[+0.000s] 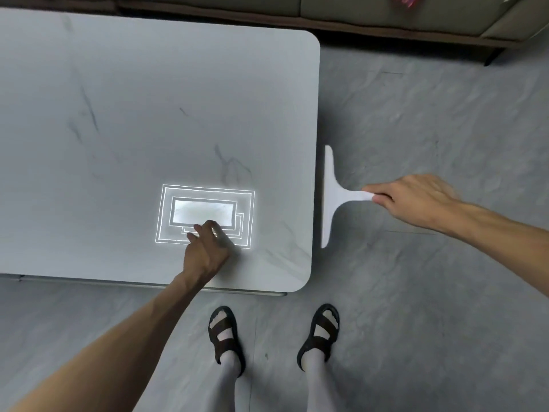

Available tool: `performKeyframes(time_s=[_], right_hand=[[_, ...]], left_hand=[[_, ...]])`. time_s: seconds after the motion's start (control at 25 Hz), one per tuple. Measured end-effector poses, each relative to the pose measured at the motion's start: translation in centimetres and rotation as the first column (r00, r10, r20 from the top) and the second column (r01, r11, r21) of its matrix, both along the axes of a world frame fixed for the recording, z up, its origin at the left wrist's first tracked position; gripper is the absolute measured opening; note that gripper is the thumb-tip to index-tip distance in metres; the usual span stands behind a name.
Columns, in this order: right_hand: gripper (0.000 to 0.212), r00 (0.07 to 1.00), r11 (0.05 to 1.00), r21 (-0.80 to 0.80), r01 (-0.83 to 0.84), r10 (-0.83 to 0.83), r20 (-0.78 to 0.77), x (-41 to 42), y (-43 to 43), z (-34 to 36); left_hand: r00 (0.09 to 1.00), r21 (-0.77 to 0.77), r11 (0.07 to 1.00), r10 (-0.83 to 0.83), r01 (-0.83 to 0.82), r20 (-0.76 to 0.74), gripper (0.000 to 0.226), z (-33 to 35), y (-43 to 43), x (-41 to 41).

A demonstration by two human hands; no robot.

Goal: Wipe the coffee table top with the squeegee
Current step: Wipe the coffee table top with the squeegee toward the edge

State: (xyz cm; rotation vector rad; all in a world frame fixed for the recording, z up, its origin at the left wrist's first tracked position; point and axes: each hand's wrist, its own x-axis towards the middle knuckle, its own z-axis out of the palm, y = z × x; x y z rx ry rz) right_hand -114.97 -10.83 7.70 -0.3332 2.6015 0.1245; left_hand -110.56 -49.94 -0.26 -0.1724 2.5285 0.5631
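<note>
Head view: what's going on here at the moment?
A person stands at a pale grey, marble-patterned coffee table with rounded corners. Their right hand grips the handle of a white T-shaped squeegee, whose blade sits just beyond the table's right edge, off the top. Their left hand rests on the tabletop by a bright light reflection.

A greyish sofa (386, 13) lines the far side of the grey marbled floor (445, 292) (something red-patterned (405, 0) lies on it), dark sandals (224, 334) near.
</note>
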Motion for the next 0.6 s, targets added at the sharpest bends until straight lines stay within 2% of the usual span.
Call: performKeyframes(time_s=[0.04,0.08,0.16,0.24,0.36,0.44,0.6], right_hand=[[0.034,0.999,0.998,-0.058,-0.038,0.039,0.016,-0.2,-1.9,0.2],[0.035,0.994,0.988,-0.123,-0.095,0.102,0.045,-0.4,-4.4,0.1],[0.036,0.956,0.943,-0.23,-0.24,0.271,0.114,-0.4,-10.6,-1.1],[0.035,0.889,0.878,-0.305,-0.369,0.429,0.16,0.0,-17.7,-3.2],[0.032,0.831,0.824,-0.376,-0.424,0.519,0.2,0.2,-26.7,-5.5],[0.033,0.825,0.817,-0.375,-0.438,0.531,0.194,-0.6,-30.2,-6.3],[0.036,0.865,0.858,-0.383,-0.342,0.446,0.228,-2.7,-30.2,-7.1]], left_hand=[[0.965,0.168,0.952,0.24,-0.255,0.106,0.041,1.2,-0.3,-0.6],[0.924,0.235,0.893,0.376,-0.383,0.077,0.035,1.2,-1.1,-0.1],[0.855,0.1,0.856,0.514,-0.507,-0.065,0.032,0.0,-3.3,0.7],[0.789,0.083,0.797,0.604,-0.598,-0.112,0.034,-0.3,-6.2,1.2],[0.741,0.012,0.746,0.663,-0.666,-0.104,0.036,-0.4,-10.4,1.4],[0.74,-0.019,0.742,0.668,-0.671,-0.078,0.041,-0.7,-12.2,1.3],[0.843,-0.076,0.84,0.536,-0.538,-0.045,0.045,-0.9,-13.2,0.8]])
